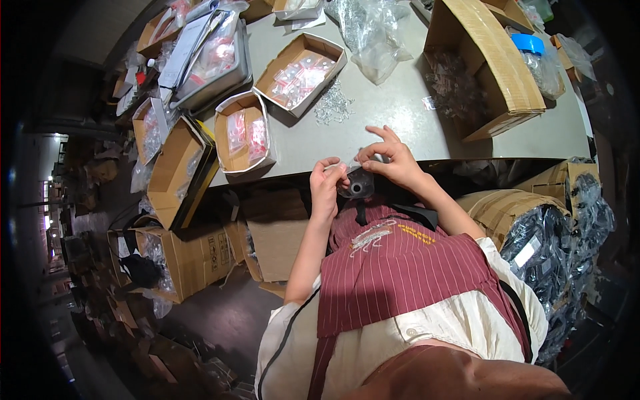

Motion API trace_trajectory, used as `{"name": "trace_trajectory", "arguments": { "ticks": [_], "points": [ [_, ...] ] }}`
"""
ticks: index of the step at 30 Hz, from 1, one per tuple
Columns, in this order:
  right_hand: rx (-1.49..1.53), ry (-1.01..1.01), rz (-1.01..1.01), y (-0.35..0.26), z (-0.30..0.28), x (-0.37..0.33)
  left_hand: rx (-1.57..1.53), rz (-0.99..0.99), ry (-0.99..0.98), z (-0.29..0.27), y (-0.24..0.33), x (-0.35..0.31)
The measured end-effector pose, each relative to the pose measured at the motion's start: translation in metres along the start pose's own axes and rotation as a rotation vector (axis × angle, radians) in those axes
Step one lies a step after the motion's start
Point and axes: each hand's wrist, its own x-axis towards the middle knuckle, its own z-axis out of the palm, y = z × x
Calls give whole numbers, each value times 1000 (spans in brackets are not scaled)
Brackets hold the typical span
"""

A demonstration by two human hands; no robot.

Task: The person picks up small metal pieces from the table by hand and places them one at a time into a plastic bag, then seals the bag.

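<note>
Just in front of the table's near edge, I hold up a small clear plastic bag (363, 180) between my hands. A small round ring-like piece (357, 189) shows in or behind its lower part; I cannot tell which. My left hand (325, 190) is closed, thumb against forefinger, on the bag's left edge. My right hand (393, 160) pinches the upper right edge with thumb and forefinger, its other fingers raised apart. Beyond them on the table lies a loose pile of small metal screws (333, 105).
White-sided cardboard trays (272, 143) (337, 70) hold small filled bags with red edges. An upended carton (513, 87) with small dark parts stands at right. Clear plastic bags (377, 50) lie at the back. Cartons (180, 260) and black-wrapped bundles (543, 250) flank me below the table (393, 110).
</note>
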Motion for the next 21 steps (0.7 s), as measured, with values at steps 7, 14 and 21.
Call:
{"name": "trace_trajectory", "arguments": {
  "ticks": [7, 14, 21],
  "points": [
    [-325, 42, -160, -6, 5, 1, 1001, 786, 85, 8, 4, 2],
    [-281, -269, -283, -16, 11, -1, 1201, 827, -49, 7, -15, 23],
    [-347, -178, -359, -27, 18, -1, 1165, 887, 72, 3, -10, 21]
  ]
}}
